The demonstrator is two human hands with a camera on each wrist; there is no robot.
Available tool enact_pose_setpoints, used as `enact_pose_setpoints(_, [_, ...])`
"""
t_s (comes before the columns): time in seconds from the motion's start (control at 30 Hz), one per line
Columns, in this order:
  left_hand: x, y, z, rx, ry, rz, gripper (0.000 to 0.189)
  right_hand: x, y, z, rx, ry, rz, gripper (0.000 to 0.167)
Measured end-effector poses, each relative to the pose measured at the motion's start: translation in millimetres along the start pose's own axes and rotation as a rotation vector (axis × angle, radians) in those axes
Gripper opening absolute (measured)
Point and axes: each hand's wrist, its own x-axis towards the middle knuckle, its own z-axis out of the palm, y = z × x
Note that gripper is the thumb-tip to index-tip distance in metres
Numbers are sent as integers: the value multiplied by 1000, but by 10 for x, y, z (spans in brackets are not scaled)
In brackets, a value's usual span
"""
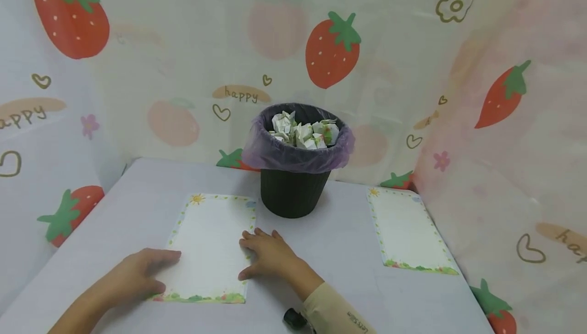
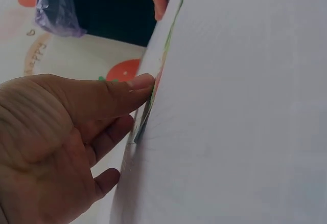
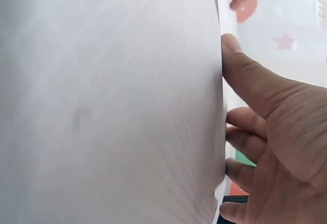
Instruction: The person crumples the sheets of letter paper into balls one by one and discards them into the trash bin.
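Here's the left hand (image 1: 130,277) and right hand (image 1: 271,256), grips spread, flanking the bordered sheet (image 1: 208,245), lower left of the head view! Only there does crumpled paper (image 1: 304,134) show inside the bin (image 1: 293,194), mid-frame.

Bin (image 1: 293,191) between 2 sheets (image 1: 211,242)

"happy" reads clearly on printed backdrop (image 1: 390,33), mid-wall; cut to "appy" at far left, "ha" at far right. Right sleeve (image 1: 337,311): small lettering, possibly "Lets Slim".
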Motion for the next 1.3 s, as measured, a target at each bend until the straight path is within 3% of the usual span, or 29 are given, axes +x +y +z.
enact_pose_setpoints(0.2, [-23, -74, 37, 7, 1, 2, 75, -16, -44, -3, -3, -6, -11, 90])
enact_pose_setpoints(0.43, [-75, -62, 10, 58, 25, 54, 79, -11, -50, -71, -17, 6, -31, 86])
enact_pose_setpoints(0.63, [-98, -69, -27, 67, 40, 45, 80, 233, 27, -89, 159, 81, 64, 90])
enact_pose_setpoints(0.73, [-108, -82, -36, 68, 49, 52, 81, 389, 49, -38, 195, 90, 121, 95])
enact_pose_setpoints(0.97, [-164, -119, -22, 76, 58, 67, 81, 615, 42, 60, 187, 97, 151, 103])
enact_pose_setpoints(1.17, [-165, -117, -2, 87, 56, 81, 81, 668, 79, 79, 175, 98, 164, 117])
enact_pose_setpoints(1.3, [-163, -141, -31, 124, 74, 111, 82, 695, 53, 82, 129, 95, 144, 116])
